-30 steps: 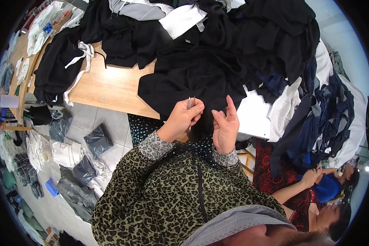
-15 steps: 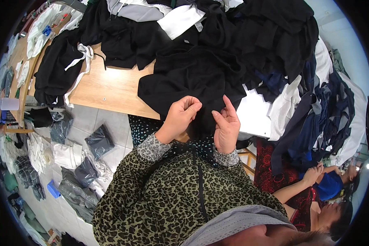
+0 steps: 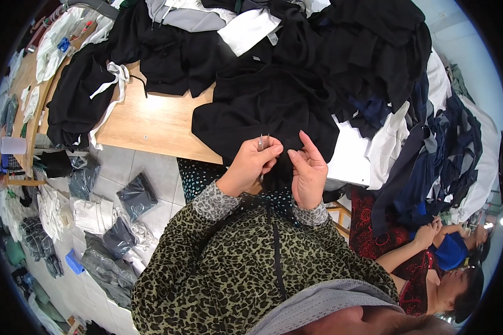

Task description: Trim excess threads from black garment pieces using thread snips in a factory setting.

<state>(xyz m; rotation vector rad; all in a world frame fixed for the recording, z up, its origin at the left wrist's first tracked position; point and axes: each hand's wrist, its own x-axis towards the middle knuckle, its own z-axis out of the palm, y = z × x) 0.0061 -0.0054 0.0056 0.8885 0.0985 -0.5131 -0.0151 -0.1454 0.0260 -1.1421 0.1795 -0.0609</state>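
A black garment (image 3: 262, 106) lies rumpled over the near edge of the table and hangs down toward my lap. My left hand (image 3: 254, 159) is closed around a small metal tool, seemingly thread snips (image 3: 261, 143), with two slim points sticking up past the fingers. Just to its right, my right hand (image 3: 308, 176) is in front of the cloth, thumb and forefinger stretched up and apart. Its other fingers are partly curled, and no held thing shows in them.
Black clothes (image 3: 374, 44) pile up across the back. A white cloth piece (image 3: 250, 32) lies on them. Dark blue garments (image 3: 413, 173) hang at right, near a seated person in red and black (image 3: 374, 223). Bagged clothes (image 3: 137, 192) lie on the tiled floor at left.
The metal points now show above my left hand, which has turned slightly. My right hand stays almost in place. The whole view has shifted a little.
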